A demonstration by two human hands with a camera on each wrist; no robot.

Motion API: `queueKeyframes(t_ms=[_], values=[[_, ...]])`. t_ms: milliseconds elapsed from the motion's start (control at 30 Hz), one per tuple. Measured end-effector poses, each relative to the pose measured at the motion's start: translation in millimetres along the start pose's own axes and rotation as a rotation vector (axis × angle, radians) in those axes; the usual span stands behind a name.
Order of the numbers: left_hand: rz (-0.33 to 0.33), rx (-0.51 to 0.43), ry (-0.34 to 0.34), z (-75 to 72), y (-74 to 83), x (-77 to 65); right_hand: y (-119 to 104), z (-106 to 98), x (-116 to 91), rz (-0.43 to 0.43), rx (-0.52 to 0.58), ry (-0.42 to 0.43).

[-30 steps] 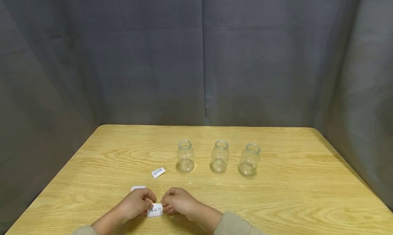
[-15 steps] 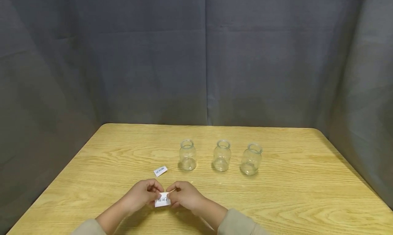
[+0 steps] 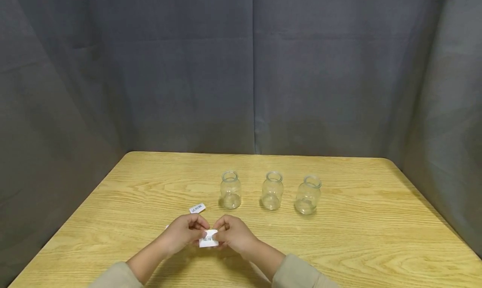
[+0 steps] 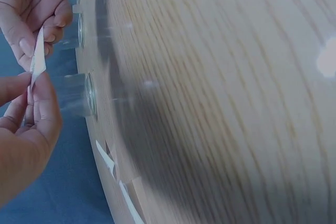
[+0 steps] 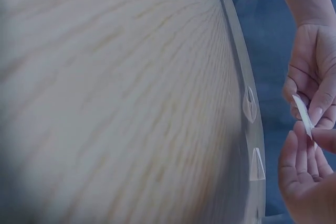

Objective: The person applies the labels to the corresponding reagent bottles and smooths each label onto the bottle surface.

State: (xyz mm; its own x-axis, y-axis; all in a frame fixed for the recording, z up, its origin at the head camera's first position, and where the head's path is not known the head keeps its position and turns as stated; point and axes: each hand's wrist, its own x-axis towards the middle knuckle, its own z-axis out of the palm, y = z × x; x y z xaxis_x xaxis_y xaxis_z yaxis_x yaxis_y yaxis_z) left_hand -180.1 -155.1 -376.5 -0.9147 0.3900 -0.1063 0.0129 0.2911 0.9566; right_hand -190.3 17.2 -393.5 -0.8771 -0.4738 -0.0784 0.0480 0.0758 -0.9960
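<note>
A small white paper card (image 3: 208,239) with dark handwriting is held between both hands, raised over the near part of the table. My left hand (image 3: 182,237) pinches its left side between thumb and fingers. From the other side my right hand (image 3: 236,238) pinches it too, thumb on the written face. Edge-on in the left wrist view, the card (image 4: 39,59) looks folded. A second written card (image 3: 197,208) lies on the table just beyond the left hand. Only a sliver of a third shows behind that hand; the left wrist view shows this card (image 4: 129,203) propped like a tent.
Three lidless clear glass jars stand upright in a row beyond the hands: a left jar (image 3: 231,191), a middle jar (image 3: 272,191) and a right jar (image 3: 308,196). The wooden table (image 3: 357,238) ends at a grey curtain (image 3: 188,79) behind and at both sides.
Both hands have moved right and away from the table's near edge, carrying the card along. The right hand's grip has come further over the card. Jars and the lying cards stay put.
</note>
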Motion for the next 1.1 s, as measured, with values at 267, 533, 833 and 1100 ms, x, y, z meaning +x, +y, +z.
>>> queueKeyframes(t_ms=[267, 533, 833, 1100], values=[[-0.020, -0.022, -0.019, 4.5, 3.0, 4.2, 1.0, -8.5, -0.5, -0.023, -0.019, 0.037], [-0.009, -0.084, 0.010, 9.2, 2.6, 10.8, 1.4, -14.8, -2.1, -0.010, 0.061, 0.079], [0.012, -0.201, 0.129, 17.7, 5.3, 19.4, 3.5, -20.9, 0.5, -0.012, 0.114, 0.079], [0.016, -0.254, 0.171, 21.9, 5.0, 23.0, 2.7, -22.1, 2.2, -0.025, 0.116, 0.080]])
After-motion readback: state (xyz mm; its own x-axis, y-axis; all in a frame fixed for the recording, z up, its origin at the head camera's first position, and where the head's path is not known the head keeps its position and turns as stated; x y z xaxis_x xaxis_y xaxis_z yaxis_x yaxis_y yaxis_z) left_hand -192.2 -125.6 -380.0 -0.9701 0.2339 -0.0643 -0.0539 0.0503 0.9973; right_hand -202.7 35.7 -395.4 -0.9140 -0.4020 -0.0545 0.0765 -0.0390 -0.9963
